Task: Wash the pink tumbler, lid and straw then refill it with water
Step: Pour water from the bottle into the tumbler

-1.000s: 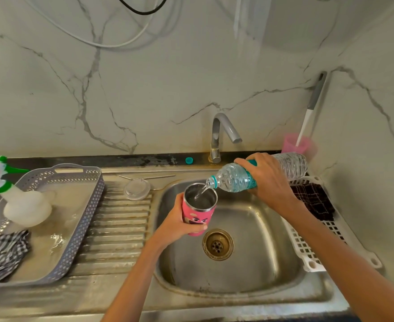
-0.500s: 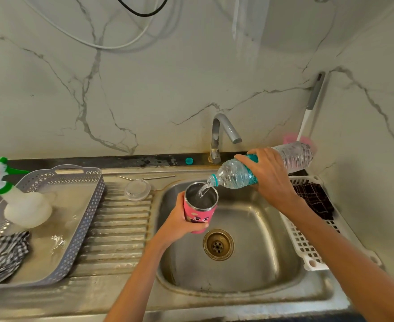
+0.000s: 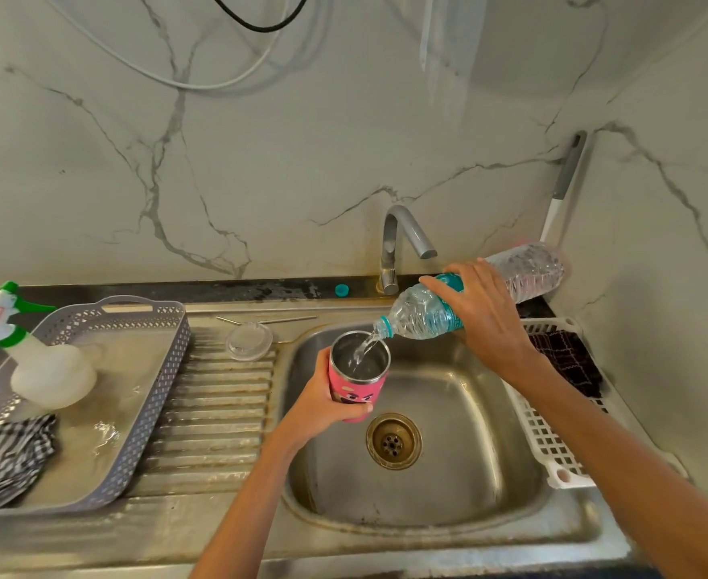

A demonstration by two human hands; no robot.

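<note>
The left hand [image 3: 323, 405] grips the pink tumbler [image 3: 358, 376], upright and lidless, above the left side of a steel sink [image 3: 448, 486]. The right hand [image 3: 484, 315] curls round a clear bottle [image 3: 419, 317], tilted neck down, and water runs from its mouth into the tumbler. A tap [image 3: 398, 240] stands just behind the bottle, and a teal cap [image 3: 342, 290] lies on the ledge to its left. The clear lid [image 3: 248, 341] rests on the ribbed worktop [image 3: 218, 411] left of the sink, with the metal straw [image 3: 277, 319] just behind it. Further left, a grey tray [image 3: 151, 394] holds a spray bottle [image 3: 47, 369] and a striped cloth [image 3: 5, 457]. At right, the forearm partly hides a white rack [image 3: 548, 445] holding a dark cloth [image 3: 565, 361]. A brush handle [image 3: 567, 173] leans in the wall corner.
</note>
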